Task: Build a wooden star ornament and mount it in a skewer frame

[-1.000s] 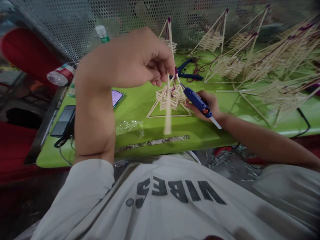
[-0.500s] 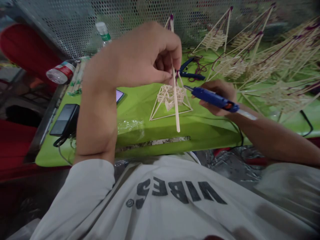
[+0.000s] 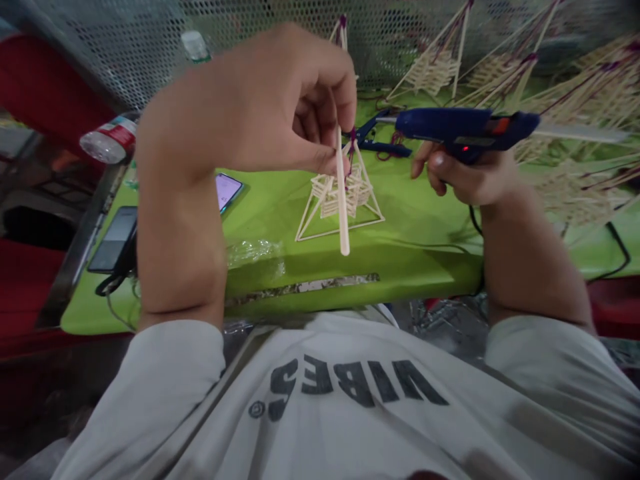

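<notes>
My left hand (image 3: 280,107) pinches a thin wooden stick (image 3: 343,213), whose lower end points toward me. Behind the stick, a pyramid-shaped frame of sticks (image 3: 367,193) with a stacked lattice inside stands on the green table (image 3: 425,233). Purple thread binds its upper part, partly covered by my fingers. To the right, my right hand (image 3: 470,173) grips a blue hot glue gun (image 3: 450,127), its nozzle pointing left and a small red light lit. A clear glue stick (image 3: 585,133) protrudes from the gun's back. Blue-handled pliers or cutters (image 3: 385,147) lie behind the nozzle.
More stick pyramids (image 3: 570,133) crowd the right side. A phone (image 3: 229,190), crumpled clear plastic (image 3: 255,257), a black and grey device (image 3: 115,237) and a bottle with a red label (image 3: 110,139) lie at left. A perforated metal panel (image 3: 125,53) borders the back.
My right hand has lifted the glue gun and turned it nearly level, further right and away from the stick. My left hand still holds the stick, shifted slightly left.
</notes>
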